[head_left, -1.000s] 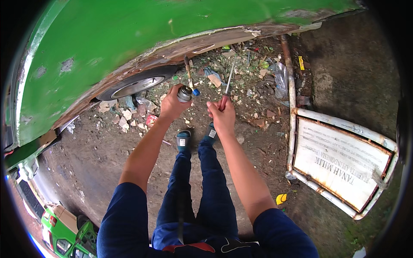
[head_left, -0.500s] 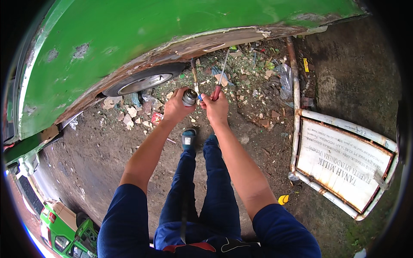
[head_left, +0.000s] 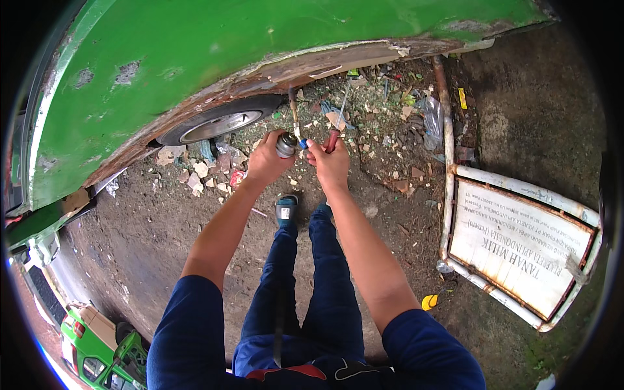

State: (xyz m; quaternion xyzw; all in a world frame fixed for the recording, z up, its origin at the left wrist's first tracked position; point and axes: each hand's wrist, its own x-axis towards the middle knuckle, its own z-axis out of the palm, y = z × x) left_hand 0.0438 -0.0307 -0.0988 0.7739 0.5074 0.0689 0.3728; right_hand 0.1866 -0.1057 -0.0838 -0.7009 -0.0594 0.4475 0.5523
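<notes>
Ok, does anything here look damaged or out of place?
Yes. The green vehicle body is rusted and flaking along its lower edge, above the wheel. Broken rubble and litter lie beneath it, and a framed white sign lies flat on the dirt.

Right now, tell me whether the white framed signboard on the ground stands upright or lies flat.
Lying flat: the white framed signboard rests face-up on the dirt ground.

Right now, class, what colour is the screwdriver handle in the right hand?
Red handle, right hand; head view.
</notes>
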